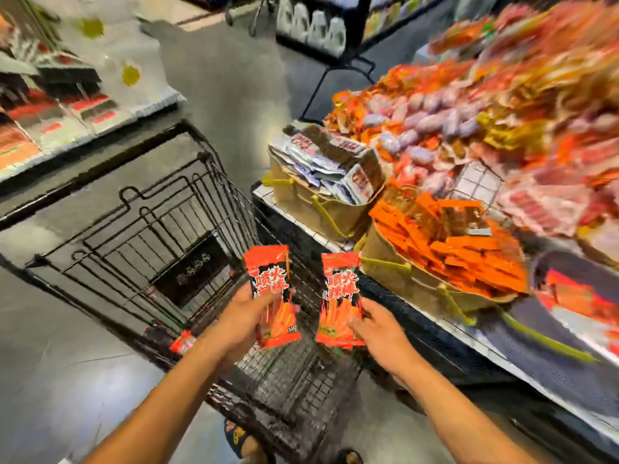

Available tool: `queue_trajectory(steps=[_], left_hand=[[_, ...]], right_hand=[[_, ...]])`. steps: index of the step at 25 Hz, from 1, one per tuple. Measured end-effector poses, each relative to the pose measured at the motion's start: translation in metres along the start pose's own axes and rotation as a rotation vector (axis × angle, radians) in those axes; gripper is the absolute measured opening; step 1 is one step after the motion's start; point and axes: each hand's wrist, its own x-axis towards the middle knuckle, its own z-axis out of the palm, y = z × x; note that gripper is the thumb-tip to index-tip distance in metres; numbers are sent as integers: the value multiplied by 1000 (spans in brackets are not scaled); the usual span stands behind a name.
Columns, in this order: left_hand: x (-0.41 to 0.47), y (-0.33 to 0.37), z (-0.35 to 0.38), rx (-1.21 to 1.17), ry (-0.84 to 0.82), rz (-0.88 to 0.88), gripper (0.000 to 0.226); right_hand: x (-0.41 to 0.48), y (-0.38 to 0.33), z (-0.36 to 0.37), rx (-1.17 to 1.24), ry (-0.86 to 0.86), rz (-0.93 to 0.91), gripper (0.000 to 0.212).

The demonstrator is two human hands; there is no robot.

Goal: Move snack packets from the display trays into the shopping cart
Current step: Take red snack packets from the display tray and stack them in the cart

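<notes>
My left hand (243,321) grips a red and black snack packet (270,283) upright over the near end of the black wire shopping cart (140,236). My right hand (375,326) pinches a second, matching packet (340,296) by its lower right edge, just right of the cart's rim. Another red packet (182,341) lies low in the cart at its near left. To the right, a brown display tray (395,276) holds several orange packets (469,252).
Behind it a second brown tray (301,192) holds white and red packets. The display table (552,356) stretches right, piled with blurred snacks. Shelves of goods (50,105) line the left aisle. Grey floor (234,95) lies beyond the cart. A sandalled foot (239,437) shows below.
</notes>
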Motion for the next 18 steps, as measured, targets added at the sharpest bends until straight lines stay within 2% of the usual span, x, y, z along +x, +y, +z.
queue_trajectory(steps=[5, 8, 12, 14, 15, 18], left_hand=[[-12, 1, 156, -33, -285, -27, 30], [-35, 5, 235, 0, -440, -70, 22], [-55, 1, 311, 128, -584, 1, 33], [-59, -5, 336, 186, -610, 12, 27], [-65, -8, 348, 229, -620, 16, 22], [-70, -20, 368, 304, -613, 21, 20]], right_hand=[[-94, -31, -130, 93, 255, -121, 26], [-127, -23, -218, 35, 475, -184, 19], [-148, 1, -327, -41, 728, -149, 16], [-146, 17, -362, -82, 770, -82, 20], [-143, 25, -374, -117, 766, -44, 30], [-128, 43, -383, -279, 640, 81, 44]])
